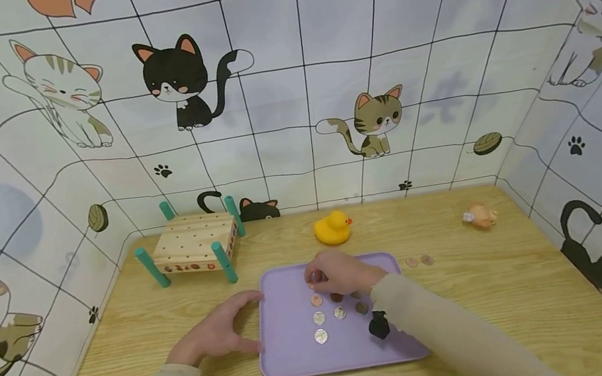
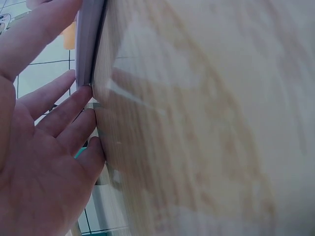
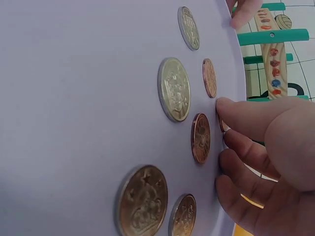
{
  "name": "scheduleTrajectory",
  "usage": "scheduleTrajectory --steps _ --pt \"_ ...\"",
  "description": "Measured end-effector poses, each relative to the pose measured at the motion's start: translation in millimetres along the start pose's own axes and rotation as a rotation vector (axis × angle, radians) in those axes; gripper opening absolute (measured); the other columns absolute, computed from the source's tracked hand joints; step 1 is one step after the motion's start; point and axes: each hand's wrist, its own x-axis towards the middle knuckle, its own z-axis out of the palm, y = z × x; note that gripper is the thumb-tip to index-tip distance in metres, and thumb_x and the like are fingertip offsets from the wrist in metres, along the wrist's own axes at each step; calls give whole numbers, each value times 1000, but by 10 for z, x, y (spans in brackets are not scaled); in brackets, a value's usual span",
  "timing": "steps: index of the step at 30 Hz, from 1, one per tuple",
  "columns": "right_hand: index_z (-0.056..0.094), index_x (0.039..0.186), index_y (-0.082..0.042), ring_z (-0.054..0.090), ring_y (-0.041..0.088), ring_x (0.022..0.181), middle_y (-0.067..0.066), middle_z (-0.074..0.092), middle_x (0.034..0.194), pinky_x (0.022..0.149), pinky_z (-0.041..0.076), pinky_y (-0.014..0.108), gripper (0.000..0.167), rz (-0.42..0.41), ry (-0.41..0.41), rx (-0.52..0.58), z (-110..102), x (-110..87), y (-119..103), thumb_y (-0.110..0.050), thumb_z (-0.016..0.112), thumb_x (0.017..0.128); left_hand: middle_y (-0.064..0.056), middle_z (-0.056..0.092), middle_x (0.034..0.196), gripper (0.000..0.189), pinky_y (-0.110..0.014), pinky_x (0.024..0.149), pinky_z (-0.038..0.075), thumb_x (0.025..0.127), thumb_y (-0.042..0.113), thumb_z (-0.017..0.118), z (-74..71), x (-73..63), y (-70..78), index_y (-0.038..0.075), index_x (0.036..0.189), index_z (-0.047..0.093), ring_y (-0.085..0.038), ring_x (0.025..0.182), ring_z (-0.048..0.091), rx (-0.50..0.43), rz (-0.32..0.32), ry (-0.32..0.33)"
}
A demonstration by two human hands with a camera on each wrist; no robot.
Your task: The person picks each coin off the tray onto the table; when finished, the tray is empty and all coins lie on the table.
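A purple tray [image 1: 296, 363] lies on the wooden table, with several copper and silver coins arranged on it in loose columns. At the tray's far part, my right hand [image 1: 341, 273] pinches a copper coin [image 3: 223, 124] between thumb and index finger, low against the surface. Nearest to it in the right wrist view lie a reddish coin [image 3: 201, 138] and a silver coin [image 3: 174, 89]. My left hand [image 1: 218, 329] touches the tray's left rim with thumb and fingers spread; in the left wrist view its fingers rest along the tray edge [image 2: 87, 44].
Two copper coins [image 1: 419, 261] lie on the table right of the tray. Behind it sits a yellow rubber duck [image 1: 333, 228]. A wooden pegboard stand with green legs [image 1: 195, 240] is at back left, a small pinkish toy [image 1: 481, 216] at back right. Cat-print walls surround the table.
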Motion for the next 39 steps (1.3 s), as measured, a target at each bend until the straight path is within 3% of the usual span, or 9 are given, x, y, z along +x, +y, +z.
scheduleTrajectory --steps 10,17,26,32,39 --pt "75 99 -18 60 11 84 -7 68 91 81 55 29 4 4 3 29 -7 30 0 -14 77 98 -17 43 162 96 -67 122 26 75 33 95 1 -4 16 8 154 48 -44 152 34 -20 -14 -1" --pt "69 93 -20 58 11 86 -9 63 91 81 53 26 10 43 -22 -34 17 64 -1 -16 78 97 -17 43 162 95 -67 122 27 75 33 96 6 -9 11 9 154 48 -44 152 34 -23 -27 -4" --pt "62 91 -20 56 11 77 -3 55 93 70 50 24 15 103 -86 -96 -7 63 -78 -19 76 99 -17 43 162 95 -67 122 27 75 32 96 6 0 4 10 154 48 -44 152 34 -19 -24 1" --pt "59 94 -20 56 11 77 -3 54 93 70 49 24 17 113 -92 -46 -9 59 -60 -19 76 99 -16 43 162 94 -67 122 27 75 33 95 -2 0 24 10 154 49 -44 152 35 -10 -28 -1" --pt "64 95 -17 57 13 81 -4 60 88 74 50 27 14 98 -60 112 -17 44 13 -15 77 97 -17 43 162 95 -67 122 27 75 32 96 -1 -3 29 9 154 48 -45 152 35 -16 -28 2"
